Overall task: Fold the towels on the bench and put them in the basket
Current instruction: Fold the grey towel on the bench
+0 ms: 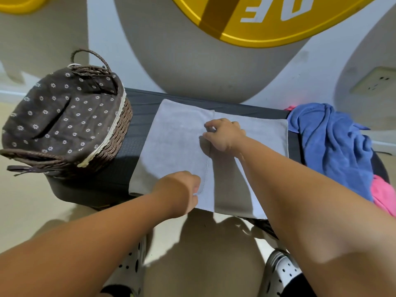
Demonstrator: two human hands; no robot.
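Note:
A pale grey towel (175, 142) lies spread on the dark bench (139, 116), with its left part folded over toward the middle. My left hand (182, 190) pinches the folded flap's near corner by the bench's front edge. My right hand (225, 135) pinches the same flap's edge farther back, near the towel's middle. A brown wicker basket (115, 133) with a flower-print cloth lining stands on the bench's left end. A crumpled blue towel (334, 142) and a pink towel (383, 196) lie heaped at the right end.
A grey wall with a large yellow sign (257, 24) rises behind the bench. A wall socket (377, 82) sits at the far right. My two feet in white perforated clogs (280, 273) stand on the beige floor below the bench.

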